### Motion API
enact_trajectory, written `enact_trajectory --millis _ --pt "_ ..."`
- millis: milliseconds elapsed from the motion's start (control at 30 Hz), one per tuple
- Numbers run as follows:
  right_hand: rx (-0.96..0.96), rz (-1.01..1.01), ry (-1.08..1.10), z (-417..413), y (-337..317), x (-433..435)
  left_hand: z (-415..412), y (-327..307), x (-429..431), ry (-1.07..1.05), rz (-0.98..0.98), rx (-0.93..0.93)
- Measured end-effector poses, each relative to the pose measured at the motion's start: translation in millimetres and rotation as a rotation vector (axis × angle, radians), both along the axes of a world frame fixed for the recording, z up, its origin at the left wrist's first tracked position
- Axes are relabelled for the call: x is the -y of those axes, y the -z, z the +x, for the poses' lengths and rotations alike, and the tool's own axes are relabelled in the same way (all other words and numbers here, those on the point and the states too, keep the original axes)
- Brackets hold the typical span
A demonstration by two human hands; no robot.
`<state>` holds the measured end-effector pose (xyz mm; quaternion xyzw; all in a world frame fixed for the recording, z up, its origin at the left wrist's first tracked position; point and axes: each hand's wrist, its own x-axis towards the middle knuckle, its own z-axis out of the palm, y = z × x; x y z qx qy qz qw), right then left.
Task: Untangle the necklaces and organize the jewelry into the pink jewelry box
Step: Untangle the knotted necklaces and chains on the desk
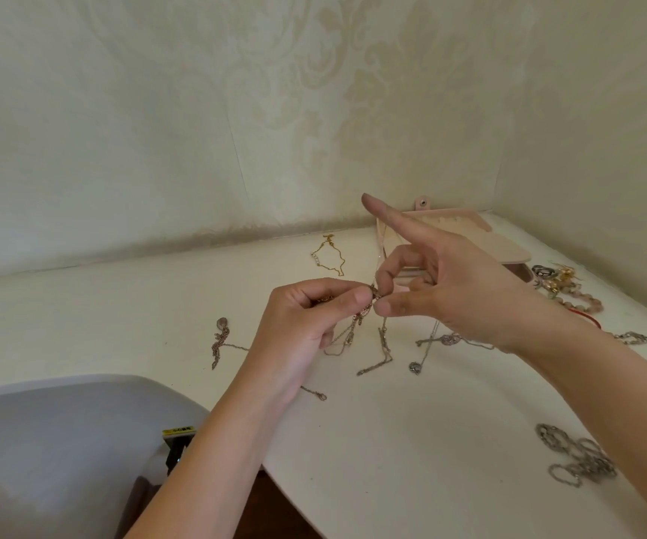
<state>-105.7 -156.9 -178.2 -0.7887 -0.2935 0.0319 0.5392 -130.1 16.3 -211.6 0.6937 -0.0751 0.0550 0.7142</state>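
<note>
Your left hand [310, 320] and right hand [466, 293] meet above the white table [392, 441], and both hold the tangled necklaces [368, 311]. The left hand's fingers are curled, and its thumb and fingertips pinch the knot from the 9 o'clock side. The right hand pinches the same knot from 3 o'clock with its thumb and a bent finger, while its forefinger stands straight and points to 11 o'clock. The long axis of the tangle runs from 12 to 6 o'clock: one thin strand rises from the knot, and the other strands hang down to the table, where their ends lie spread. The pink jewelry box [504, 243] lies at 1 o'clock from the knot, partly hidden behind the right hand. A gold chain [329, 254] lies at 11 o'clock, a beaded bracelet [578, 299] at 3 o'clock and a silver chain pile [578, 457] at 4 o'clock. At 7 o'clock a yellow label [178, 430] carries dark print that is too small to read.
</note>
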Motion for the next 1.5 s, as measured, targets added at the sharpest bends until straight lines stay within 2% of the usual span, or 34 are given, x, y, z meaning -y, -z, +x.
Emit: enact_trajectory --millis 200,367,600,833,1033,1500 --pt "-0.005 0.015 -0.01 -1.7 -0.7 -2.6 1.8 1.1 -2.0 0.04 -0.072 -0.066" --pt "-0.037 0.205 0.029 -7.9 -7.1 -5.4 0.8 1.4 -1.7 0.076 -0.063 -0.065" --pt "-0.087 0.284 0.081 -9.6 -5.5 -6.3 0.8 1.2 -1.8 0.071 -0.051 -0.052" --pt "0.103 0.091 0.16 -7.3 0.5 -8.1 0.8 0.5 -0.7 0.024 -0.056 -0.038" --pt "0.251 -0.091 0.176 -10.9 1.9 -6.6 0.4 0.6 1.2 -0.008 0.029 -0.014" --pt "0.244 -0.135 0.154 -7.3 -0.5 -0.6 -1.2 2.0 2.1 -0.044 0.079 -0.005"
